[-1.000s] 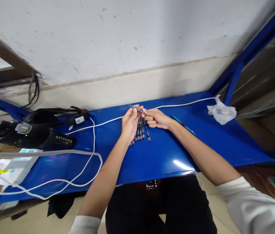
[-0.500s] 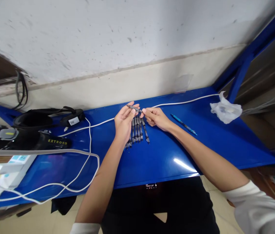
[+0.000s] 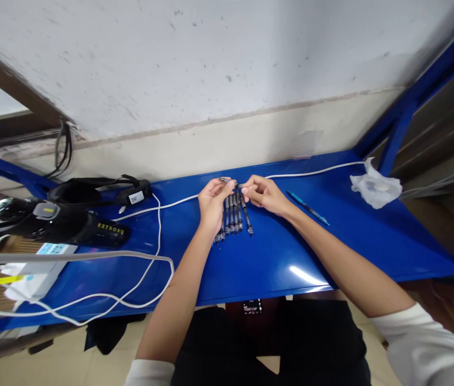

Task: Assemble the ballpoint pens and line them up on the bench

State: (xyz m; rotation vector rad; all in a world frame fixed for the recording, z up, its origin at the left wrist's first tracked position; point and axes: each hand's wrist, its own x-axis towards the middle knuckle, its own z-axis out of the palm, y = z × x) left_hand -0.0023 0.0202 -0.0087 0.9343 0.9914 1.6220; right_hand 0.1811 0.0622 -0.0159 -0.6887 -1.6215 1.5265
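Note:
My left hand [image 3: 212, 202] is closed on a dark, slim pen [image 3: 239, 186] just above the blue table. My right hand [image 3: 266, 195] pinches the right end of the same pen between thumb and fingertips. Fingers cover much of it, so its tip and any small part there cannot be made out. Below the hands lies a row of several dark pens [image 3: 232, 217], side by side with clear grips toward me; my left hand partly hides the row. To the right of my right hand lies a blue pen [image 3: 308, 208], apart from the rest.
A black bottle [image 3: 77, 229] lies at the left, with a black strapped device [image 3: 135, 194] behind it. White cable [image 3: 142, 279] loops over the table's left side near a power strip [image 3: 36, 276]. At the right sits a crumpled white plastic bag [image 3: 376, 185]. A wall stands behind.
My left fingers, spread more before, have closed round the pen. My right hand still pinches its end. The whole view has shifted slightly, with the table things moving right in it.

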